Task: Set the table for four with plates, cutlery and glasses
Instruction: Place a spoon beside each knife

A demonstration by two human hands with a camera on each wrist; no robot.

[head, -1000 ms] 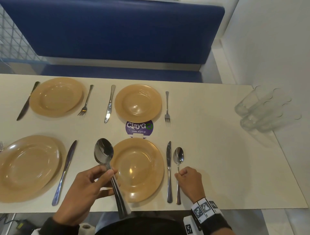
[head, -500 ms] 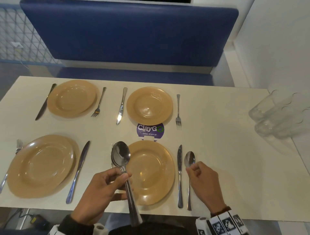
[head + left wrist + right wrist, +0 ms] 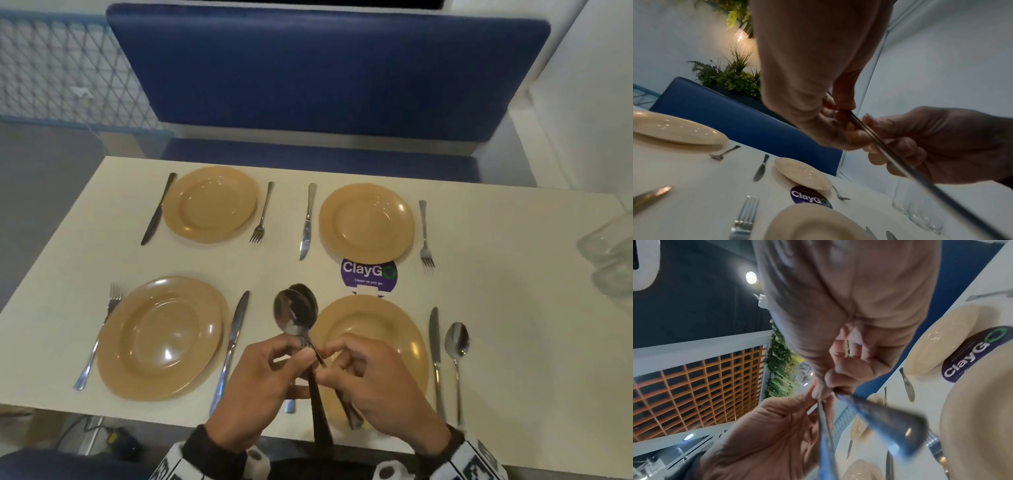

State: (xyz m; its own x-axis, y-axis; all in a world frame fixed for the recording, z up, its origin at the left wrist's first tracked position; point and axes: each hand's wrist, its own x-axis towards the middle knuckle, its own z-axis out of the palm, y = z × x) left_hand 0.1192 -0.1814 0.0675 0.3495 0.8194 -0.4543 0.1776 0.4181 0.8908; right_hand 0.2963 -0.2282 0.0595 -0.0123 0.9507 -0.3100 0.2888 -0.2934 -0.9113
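Left hand [image 3: 253, 387] grips stacked spoons [image 3: 296, 313] above table [image 3: 513, 308], at 9 o'clock of near-right plate [image 3: 404, 342]; right hand [image 3: 376, 380] pinches one spoon's handle

A round purple sticker [image 3: 369, 277] lies flat on the table [image 3: 513, 308]. It is just past the spot where the two hands pinch the spoons, on the far side of the near plate [image 3: 404, 329]. Big white letters on it say "ClayGo", and the last "o" is a green ring. Small white words under that seem to say "Clean as you go", but they are blurry. The wrist bands have black and white square patterns, with no words.
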